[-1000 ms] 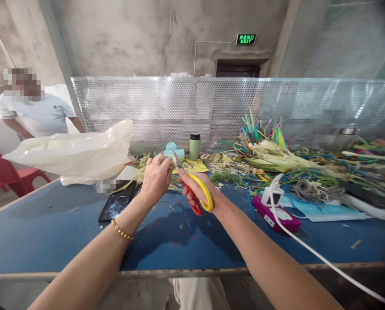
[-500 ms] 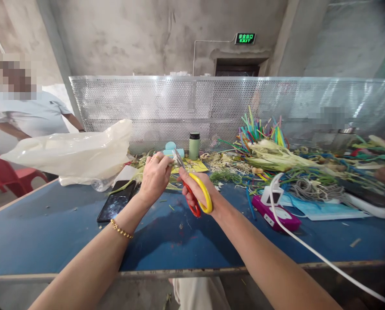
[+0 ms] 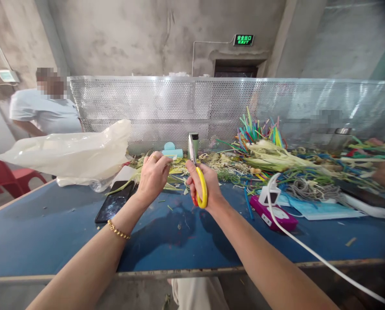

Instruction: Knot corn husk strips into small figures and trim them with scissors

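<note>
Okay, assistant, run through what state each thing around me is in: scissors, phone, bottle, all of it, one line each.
Scissors: gripped in right hand, blades look shut
Left hand: fingers bent, grip unclear
Smartphone: lying flat, face up
Green bottle: upright, black cap on
White charger: seated on purple power strip
Exit sign: lit
Plastic bag: crumpled, lying on blue table
Blue face mask: lying flat
</note>
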Tool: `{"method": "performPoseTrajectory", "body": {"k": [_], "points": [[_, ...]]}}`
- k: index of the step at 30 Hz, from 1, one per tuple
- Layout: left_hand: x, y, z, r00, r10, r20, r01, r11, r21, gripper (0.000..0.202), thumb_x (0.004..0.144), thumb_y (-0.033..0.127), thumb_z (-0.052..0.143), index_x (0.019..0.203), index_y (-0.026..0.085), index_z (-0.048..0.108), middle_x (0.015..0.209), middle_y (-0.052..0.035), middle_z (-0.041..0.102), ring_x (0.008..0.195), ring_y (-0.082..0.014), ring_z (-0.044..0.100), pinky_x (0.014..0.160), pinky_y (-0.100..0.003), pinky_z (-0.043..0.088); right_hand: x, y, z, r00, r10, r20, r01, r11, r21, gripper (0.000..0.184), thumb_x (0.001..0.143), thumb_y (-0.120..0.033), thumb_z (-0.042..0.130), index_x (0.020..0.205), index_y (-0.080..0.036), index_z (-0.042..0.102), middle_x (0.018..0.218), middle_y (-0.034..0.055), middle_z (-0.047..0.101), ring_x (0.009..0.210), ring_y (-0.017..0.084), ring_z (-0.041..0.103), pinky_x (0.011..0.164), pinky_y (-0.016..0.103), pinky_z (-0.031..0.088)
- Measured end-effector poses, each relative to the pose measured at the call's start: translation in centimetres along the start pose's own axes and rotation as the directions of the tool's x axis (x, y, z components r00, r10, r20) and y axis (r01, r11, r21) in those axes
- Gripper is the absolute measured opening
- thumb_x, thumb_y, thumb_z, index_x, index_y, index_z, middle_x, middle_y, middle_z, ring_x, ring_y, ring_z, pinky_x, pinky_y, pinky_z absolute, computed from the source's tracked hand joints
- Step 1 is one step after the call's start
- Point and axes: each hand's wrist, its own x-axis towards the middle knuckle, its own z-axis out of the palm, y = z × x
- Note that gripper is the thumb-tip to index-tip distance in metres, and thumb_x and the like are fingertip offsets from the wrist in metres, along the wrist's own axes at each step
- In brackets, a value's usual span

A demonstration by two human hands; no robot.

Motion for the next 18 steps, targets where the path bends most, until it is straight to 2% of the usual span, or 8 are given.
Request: {"method": "performPoseTrajectory", "body": {"k": [2, 4, 6, 7, 9, 11, 14, 18], "points": [[0.1, -0.1, 0.0, 0.977, -0.208, 0.047, 0.213, 0.946, -0.245, 0.011, 0.082, 0.020, 0.062, 0.089, 0.019, 0.071, 0.090, -0.0060, 0.064, 0.082, -0.0182, 0.057, 0.075, -0.032, 0.043, 0.8, -0.2, -0.8, 0.995, -0.086, -0.050, 0.085, 0.996, -0.017, 0.039, 0.072, -0.055, 0.069, 0.085, -0.020, 0.055, 0.050, -0.0072, 0.052, 0.030, 0.006, 0.041, 0.027, 0.017, 0.032], [0.2, -0.4, 0.0, 0.892, -0.402, 0.208, 0.450, 0.743, -0.495, 0.014, 0.079, 0.026, 0.067, 0.086, 0.016, 0.071, 0.084, -0.0053, 0.066, 0.072, -0.0152, 0.056, 0.066, -0.029, 0.042, 1.7, -0.2, -1.5, 0.979, -0.186, -0.083, 0.182, 0.982, -0.052, 0.033, 0.071, -0.043, 0.069, 0.091, -0.020, 0.057, 0.052, -0.0083, 0.051, 0.033, 0.006, 0.040, 0.030, 0.017, 0.031], [0.2, -0.7, 0.0, 0.782, -0.471, 0.407, 0.616, 0.487, -0.620, 0.021, 0.075, 0.031, 0.072, 0.084, 0.013, 0.071, 0.078, -0.0050, 0.067, 0.065, -0.0128, 0.055, 0.061, -0.027, 0.040, 2.4, 0.0, -2.0, 0.959, -0.268, -0.094, 0.260, 0.962, -0.086, 0.033, 0.068, -0.032, 0.068, 0.097, -0.020, 0.057, 0.054, -0.0087, 0.051, 0.037, 0.006, 0.043, 0.034, 0.017, 0.031], [0.2, -0.7, 0.0, 0.740, -0.475, 0.476, 0.662, 0.388, -0.641, 0.024, 0.072, 0.032, 0.074, 0.085, 0.012, 0.071, 0.077, -0.0052, 0.068, 0.064, -0.0121, 0.055, 0.060, -0.026, 0.039, 2.7, 0.1, -2.1, 0.952, -0.293, -0.089, 0.284, 0.954, -0.098, 0.035, 0.067, -0.029, 0.067, 0.099, -0.020, 0.057, 0.056, -0.0083, 0.051, 0.040, 0.006, 0.045, 0.035, 0.017, 0.031], [0.2, -0.7, 0.0, 0.692, -0.475, 0.544, 0.704, 0.277, -0.654, 0.033, 0.066, 0.030, 0.080, 0.092, 0.011, 0.071, 0.076, -0.0053, 0.069, 0.064, -0.0117, 0.057, 0.060, -0.025, 0.038, 2.9, 0.4, -2.3, 0.948, -0.313, -0.064, 0.306, 0.946, -0.105, 0.038, 0.066, -0.028, 0.067, 0.102, -0.020, 0.057, 0.060, -0.0064, 0.054, 0.046, 0.008, 0.050, 0.039, 0.018, 0.034], [0.2, -0.4, 0.0, 0.674, -0.487, 0.555, 0.713, 0.235, -0.660, 0.042, 0.062, 0.027, 0.083, 0.099, 0.010, 0.070, 0.074, -0.0047, 0.069, 0.066, -0.0126, 0.060, 0.061, -0.025, 0.039, 3.1, 0.6, -2.3, 0.947, -0.320, -0.032, 0.316, 0.943, -0.107, 0.039, 0.066, -0.029, 0.066, 0.103, -0.020, 0.056, 0.066, -0.0033, 0.059, 0.051, 0.011, 0.054, 0.041, 0.020, 0.037], [0.2, 0.0, 0.1, 0.666, -0.494, 0.560, 0.717, 0.215, -0.663, 0.045, 0.060, 0.024, 0.085, 0.099, 0.011, 0.067, 0.072, -0.0040, 0.069, 0.069, -0.0141, 0.063, 0.061, -0.026, 0.040, 3.2, 0.8, -2.3, 0.938, -0.347, 0.004, 0.344, 0.930, -0.129, 0.038, 0.068, -0.028, 0.065, 0.104, -0.020, 0.057, 0.072, -0.0001, 0.063, 0.059, 0.013, 0.059, 0.046, 0.022, 0.041], [0.2, 0.5, -0.1, 0.682, -0.439, 0.585, 0.717, 0.247, -0.651, 0.048, 0.062, 0.024, 0.085, 0.102, 0.010, 0.064, 0.071, -0.0027, 0.067, 0.065, -0.0126, 0.061, 0.061, -0.026, 0.041, 2.9, 0.7, -2.4, 0.933, -0.355, 0.058, 0.360, 0.922, -0.143, 0.036, 0.068, -0.027, 0.068, 0.102, -0.020, 0.058, 0.071, -0.0015, 0.060, 0.058, 0.012, 0.056, 0.048, 0.022, 0.041]]}}
